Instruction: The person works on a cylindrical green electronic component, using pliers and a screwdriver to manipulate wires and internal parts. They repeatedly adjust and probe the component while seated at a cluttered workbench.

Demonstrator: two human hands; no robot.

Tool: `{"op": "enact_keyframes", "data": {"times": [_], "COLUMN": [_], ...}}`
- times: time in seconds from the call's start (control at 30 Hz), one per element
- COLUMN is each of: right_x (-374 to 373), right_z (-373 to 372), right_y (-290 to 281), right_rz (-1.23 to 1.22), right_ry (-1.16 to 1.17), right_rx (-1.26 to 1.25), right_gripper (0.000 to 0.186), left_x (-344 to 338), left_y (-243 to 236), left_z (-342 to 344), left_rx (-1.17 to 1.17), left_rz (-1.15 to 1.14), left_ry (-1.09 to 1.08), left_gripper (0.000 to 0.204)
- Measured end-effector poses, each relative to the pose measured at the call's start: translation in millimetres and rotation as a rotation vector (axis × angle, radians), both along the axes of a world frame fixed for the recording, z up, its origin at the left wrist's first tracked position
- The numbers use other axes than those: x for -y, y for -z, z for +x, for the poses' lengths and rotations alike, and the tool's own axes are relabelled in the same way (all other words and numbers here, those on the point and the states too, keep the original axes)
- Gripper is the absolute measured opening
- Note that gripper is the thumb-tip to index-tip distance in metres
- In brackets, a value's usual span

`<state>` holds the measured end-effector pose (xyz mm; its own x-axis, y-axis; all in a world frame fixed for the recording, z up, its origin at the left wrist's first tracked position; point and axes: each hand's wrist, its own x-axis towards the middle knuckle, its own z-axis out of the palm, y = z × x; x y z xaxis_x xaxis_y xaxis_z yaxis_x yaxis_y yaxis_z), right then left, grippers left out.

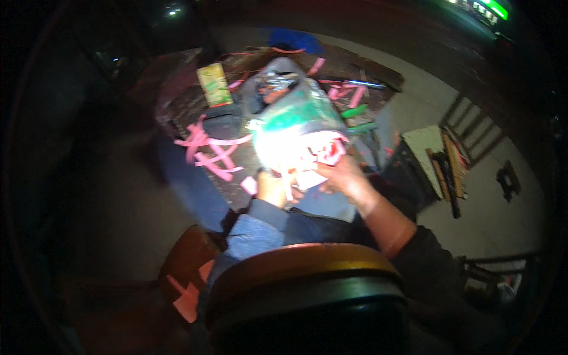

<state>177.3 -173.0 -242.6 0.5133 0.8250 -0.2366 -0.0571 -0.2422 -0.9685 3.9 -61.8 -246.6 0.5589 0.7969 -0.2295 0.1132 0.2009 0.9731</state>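
Both hands meet at the near side of a worn dark tabletop [177,109], under a strong white glare. My left hand [278,188], in a blue-grey sleeve, is closed around pale pink material [310,177], its fingers partly washed out. My right hand [340,177] pinches the same material from the right, below a crumpled pink piece [331,149]. Just beyond them lies a grey and green object [296,118] with a shiny, dark open top; the glare hides its near left part.
Pink strips [207,148], a yellow packet [214,83], a dark block [222,120], green-handled tools [358,112] and a silver rod [364,84] surround the work. Blue cloth [293,38] sits behind. Boards and sticks [423,160] stand right; a brown chair [183,260] is lower left.
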Motion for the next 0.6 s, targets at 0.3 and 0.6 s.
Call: {"op": "enact_keyframes", "data": {"times": [0.3, 0.6], "right_x": [-1.6, 33.7], "right_z": [-11.0, -19.2], "right_y": [12.7, 15.2], "right_rz": [0.091, 0.177], "right_ry": [0.060, -0.009], "right_rx": [0.037, -0.099], "right_gripper": [0.047, 0.057], "left_x": [4.3, -20.2], "left_y": [19.6, 23.9], "left_z": [4.5, -21.5], "left_rx": [-0.011, -0.226], "left_rz": [0.098, 0.220], "left_ry": [-0.032, 0.318], "left_gripper": [0.031, 0.027]}}
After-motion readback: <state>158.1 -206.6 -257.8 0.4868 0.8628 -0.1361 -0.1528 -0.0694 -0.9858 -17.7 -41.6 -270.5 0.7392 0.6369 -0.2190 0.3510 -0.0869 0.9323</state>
